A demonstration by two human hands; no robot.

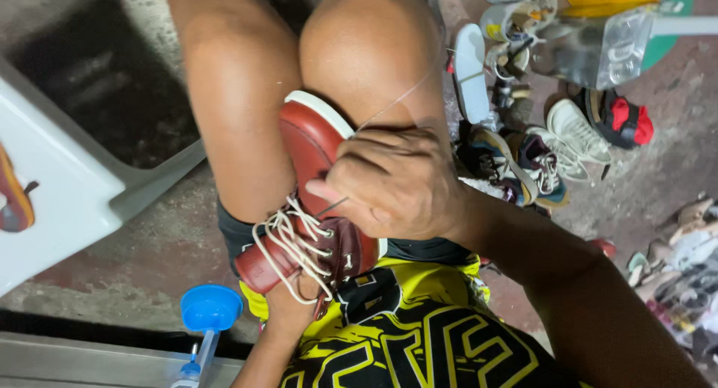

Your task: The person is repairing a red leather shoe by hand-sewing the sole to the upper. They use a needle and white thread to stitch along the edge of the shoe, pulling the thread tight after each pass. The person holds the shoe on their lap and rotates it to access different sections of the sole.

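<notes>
Red-brown leather shoe [314, 201], white sole, cream laces, wedged between your knees; right hand [393, 182] pinches thread [404, 96]; left hand [288, 309] grips shoe underneath.

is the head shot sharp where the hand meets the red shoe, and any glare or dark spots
Head view: right hand and red shoe fairly sharp; thin thread faint against the knee; glare on the clear plastic bag top right; floor top left in deep shadow; left hand mostly hidden.
</notes>
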